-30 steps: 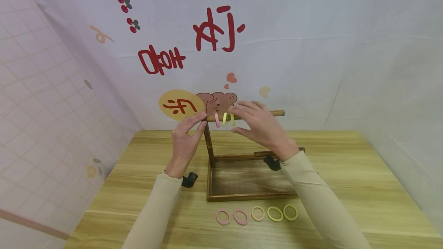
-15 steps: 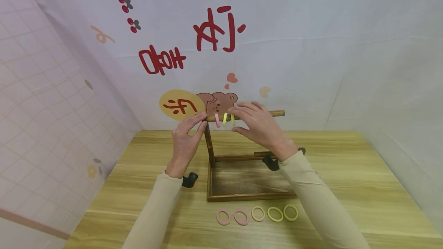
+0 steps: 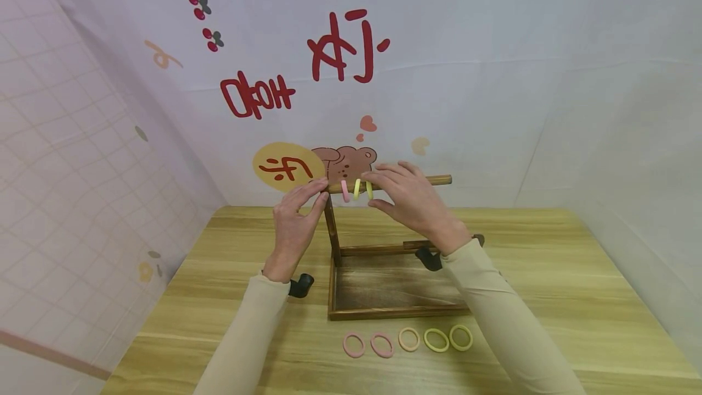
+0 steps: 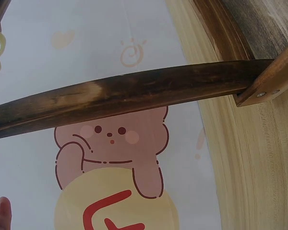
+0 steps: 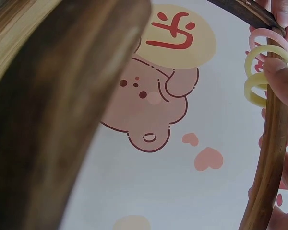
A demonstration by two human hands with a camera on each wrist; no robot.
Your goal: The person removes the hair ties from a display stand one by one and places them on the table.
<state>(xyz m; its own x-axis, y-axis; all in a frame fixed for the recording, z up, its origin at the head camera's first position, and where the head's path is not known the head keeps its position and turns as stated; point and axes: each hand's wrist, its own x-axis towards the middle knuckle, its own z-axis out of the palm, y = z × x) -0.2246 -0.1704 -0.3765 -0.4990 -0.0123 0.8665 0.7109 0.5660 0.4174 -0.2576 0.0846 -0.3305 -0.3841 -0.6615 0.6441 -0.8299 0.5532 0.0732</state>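
A wooden stand [image 3: 331, 224] carries a horizontal rod [image 3: 433, 180] on which hang a pink ring [image 3: 345, 191], a yellow ring [image 3: 357, 189] and a yellow-green ring [image 3: 369, 191]. At the rod's left end, my left hand [image 3: 294, 224] holds the corner where post and rod meet, fingers above and thumb below. My right hand [image 3: 414, 203] has its thumb and fingers about the yellow-green ring. In the right wrist view, the right thumb [image 5: 283, 81] lies against the rings on the rod. Only a fingertip [image 4: 2, 215] of the left hand shows in the left wrist view.
In front of the stand's tray-like base [image 3: 395, 311], several loose rings lie in a row, among them a pink ring [image 3: 353, 345], an orange ring [image 3: 408, 339] and a yellow-green ring [image 3: 460, 338]. A second, lower bar [image 3: 417, 244] runs along the base's back, partly behind the right wrist. A printed cloth [image 3: 466, 108] hangs behind the table.
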